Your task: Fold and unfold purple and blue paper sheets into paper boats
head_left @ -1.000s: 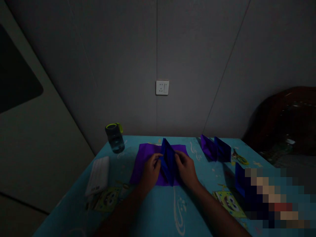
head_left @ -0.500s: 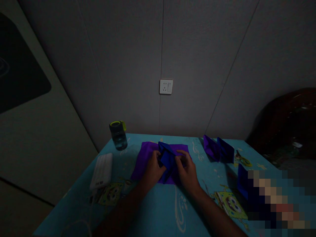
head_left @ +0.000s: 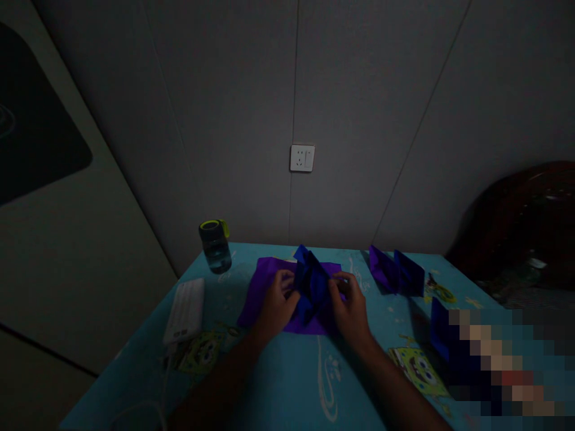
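Observation:
Between my hands is a piece of folded blue paper, its flaps standing partly apart. My left hand pinches its left side with thumb and fingers. At its right edge, my right hand grips the paper between thumb and forefinger. Beneath lies a flat purple sheet on the table. Part of the blue paper's lower side is dim and hard to make out.
A dark water bottle and a white power bank with a cable stand at left. On the right are a folded purple piece, a folded blue piece, scissors and another blue piece, partly covered by a blurred patch.
The blue paper has been lifted slightly and turned, its flaps spreading wider. My right hand has shifted a little to the right, and the hands are farther apart.

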Demonstrator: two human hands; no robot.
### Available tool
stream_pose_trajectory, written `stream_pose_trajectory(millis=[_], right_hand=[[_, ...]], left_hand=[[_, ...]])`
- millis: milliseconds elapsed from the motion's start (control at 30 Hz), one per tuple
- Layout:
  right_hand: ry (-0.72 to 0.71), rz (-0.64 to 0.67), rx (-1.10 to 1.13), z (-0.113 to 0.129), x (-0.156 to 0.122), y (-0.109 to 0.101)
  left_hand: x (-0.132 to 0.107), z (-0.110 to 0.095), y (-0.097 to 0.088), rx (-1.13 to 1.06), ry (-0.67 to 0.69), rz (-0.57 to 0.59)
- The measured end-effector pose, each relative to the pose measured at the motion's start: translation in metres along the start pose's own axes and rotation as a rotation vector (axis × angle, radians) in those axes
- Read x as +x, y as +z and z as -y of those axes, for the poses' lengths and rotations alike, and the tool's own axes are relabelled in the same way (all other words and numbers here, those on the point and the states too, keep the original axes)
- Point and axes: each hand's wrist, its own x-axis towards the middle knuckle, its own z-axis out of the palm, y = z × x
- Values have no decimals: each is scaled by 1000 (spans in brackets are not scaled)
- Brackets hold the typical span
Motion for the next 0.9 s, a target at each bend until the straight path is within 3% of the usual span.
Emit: stream_pose_trajectory(millis=[167,300,433,567,767,900], right_hand=[[-29,-11,-9,0,5,-4],[24,50,-66,-5,6,-4],[82,146,-69,-12,7,-4],[176,200,64,-11,12,-7],[77,310,-12,-10,12,-14],[168,380,227,-8,13,-16]], left_hand=[[-1,-5,-3,-123,-105,-1],[-2,-8,-5,-148,-97,-56],[-6,-15,-5,-177,-82,65],[-8,-19,-6,-297,-115,153],[-7,-20,-12,-474,-188,223],[-10,-24,-15,-594,-238,260]])
